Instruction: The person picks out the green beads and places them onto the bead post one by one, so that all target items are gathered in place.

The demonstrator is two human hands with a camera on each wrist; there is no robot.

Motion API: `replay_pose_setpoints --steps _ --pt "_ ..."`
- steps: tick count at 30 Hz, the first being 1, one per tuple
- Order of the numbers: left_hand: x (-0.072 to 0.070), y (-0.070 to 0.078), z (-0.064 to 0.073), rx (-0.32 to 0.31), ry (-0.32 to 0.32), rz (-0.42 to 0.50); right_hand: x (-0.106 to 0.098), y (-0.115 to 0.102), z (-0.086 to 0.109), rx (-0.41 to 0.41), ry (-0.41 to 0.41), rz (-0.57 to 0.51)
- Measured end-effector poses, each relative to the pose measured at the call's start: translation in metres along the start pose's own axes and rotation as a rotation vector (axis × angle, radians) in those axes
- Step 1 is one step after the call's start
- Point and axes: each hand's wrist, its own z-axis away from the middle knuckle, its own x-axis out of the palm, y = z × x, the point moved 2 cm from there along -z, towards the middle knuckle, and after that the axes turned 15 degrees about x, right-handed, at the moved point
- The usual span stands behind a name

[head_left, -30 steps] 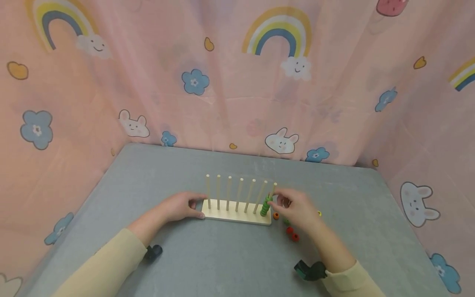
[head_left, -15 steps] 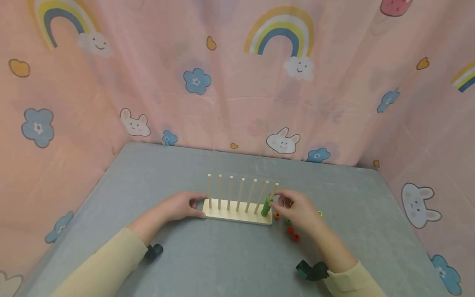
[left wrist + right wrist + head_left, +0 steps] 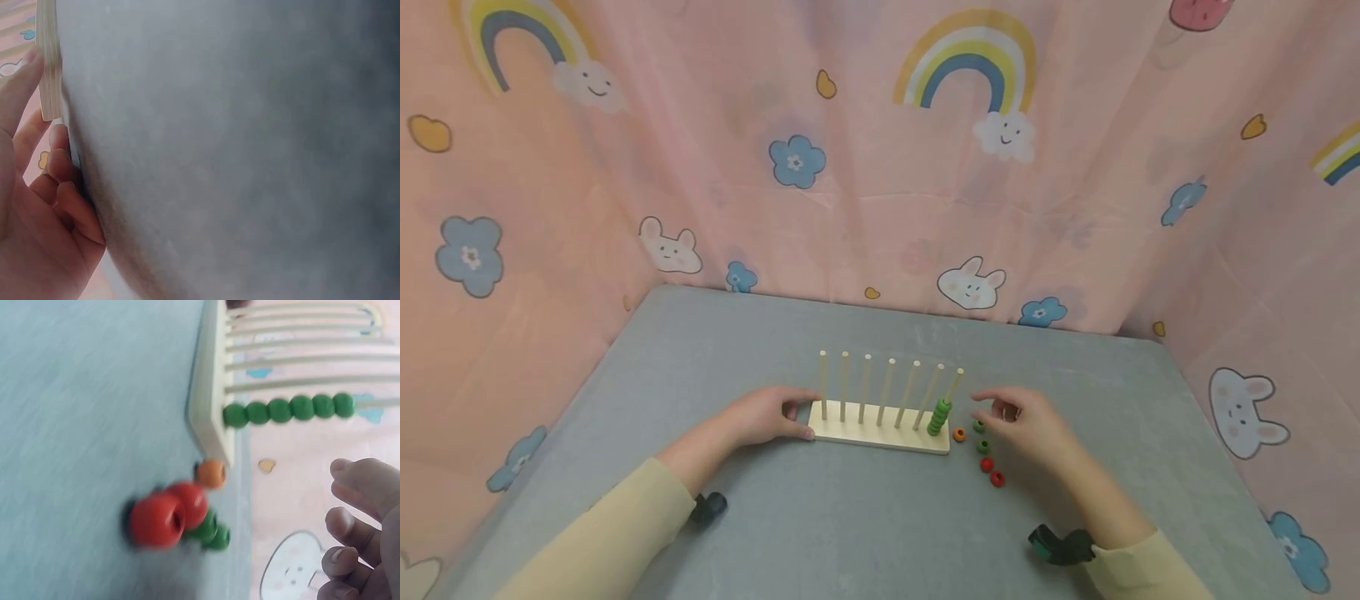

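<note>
A pale wooden board with several upright pegs lies on the grey table. My left hand holds its left end between thumb and fingers; in the left wrist view, the board's end shows between them. Several green beads are threaded on the rightmost peg, while the other pegs are bare. My right hand hovers to the right of that peg, fingers loosely bent and apart from the thumb, holding nothing. Below its fingertips lie two loose green beads.
An orange bead lies beside the board's right end. Two red beads sit nearer the front. Behind the grey table hangs a pink patterned curtain.
My right hand has let go of the top green bead on the rightmost peg and moved away to the right. My left hand stays at the board's left end.
</note>
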Motion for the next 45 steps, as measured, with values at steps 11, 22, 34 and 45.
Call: replay_pose_setpoints --steps 11,22,34,45 --pt "0.000 -0.001 0.000 -0.006 -0.001 -0.010 -0.006 0.024 0.000 0.022 -0.033 0.163" --pt "0.003 -0.001 0.005 0.009 0.037 -0.044 0.008 0.025 -0.008 0.101 -0.084 0.263" --pt "0.005 0.002 0.004 -0.003 0.046 -0.059 0.014 0.025 -0.016 0.108 -0.125 0.289" --pt "0.004 0.001 0.003 0.002 0.033 -0.060 0.016 0.028 -0.018 0.124 -0.119 0.267"
